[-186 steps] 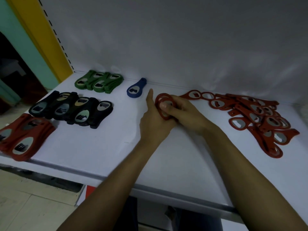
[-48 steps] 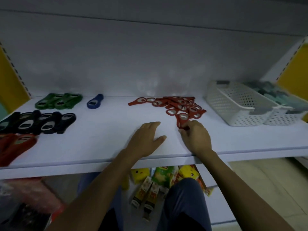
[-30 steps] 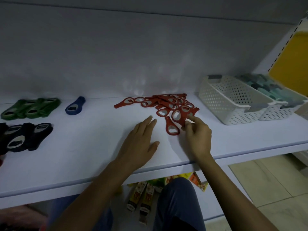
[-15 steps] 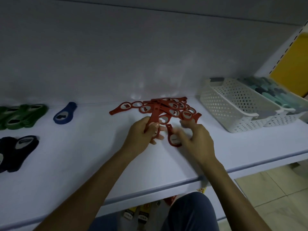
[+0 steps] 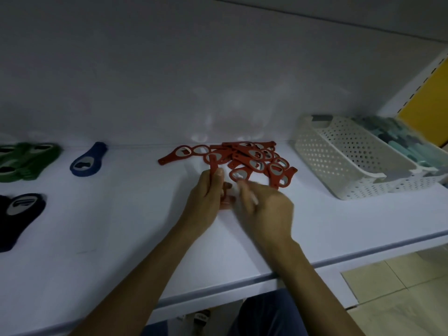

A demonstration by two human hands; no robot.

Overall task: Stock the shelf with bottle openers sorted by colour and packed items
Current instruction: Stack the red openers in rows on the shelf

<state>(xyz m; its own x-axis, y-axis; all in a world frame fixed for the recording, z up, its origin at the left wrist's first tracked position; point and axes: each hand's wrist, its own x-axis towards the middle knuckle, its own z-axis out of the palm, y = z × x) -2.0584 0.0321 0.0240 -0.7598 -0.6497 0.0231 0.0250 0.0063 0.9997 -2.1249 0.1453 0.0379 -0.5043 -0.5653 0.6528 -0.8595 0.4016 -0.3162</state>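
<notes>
Far left on shelf (image 5: 121, 226): green openers (image 5: 26, 161) stacked at back, black opener (image 5: 19, 214) nearer front edge. Blue opener (image 5: 88, 161) lies alone, right of green ones. Mid-shelf: your left hand (image 5: 206, 202) grips red opener (image 5: 213, 163), handle poking up past thumb. Red pile (image 5: 254, 158) just behind, loose, overlapping. Your right hand (image 5: 266, 209) at pile's front edge, blurred; can't tell whether it holds anything. Right end: white basket (image 5: 339, 161), second basket (image 5: 412, 151) beside it holding teal items.

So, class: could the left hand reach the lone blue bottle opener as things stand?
Probably yes: only bare shelf lies between the left hand and the blue bottle opener. But its fingers grip a red bottle opener, so taking the blue one looks awkward.
</notes>
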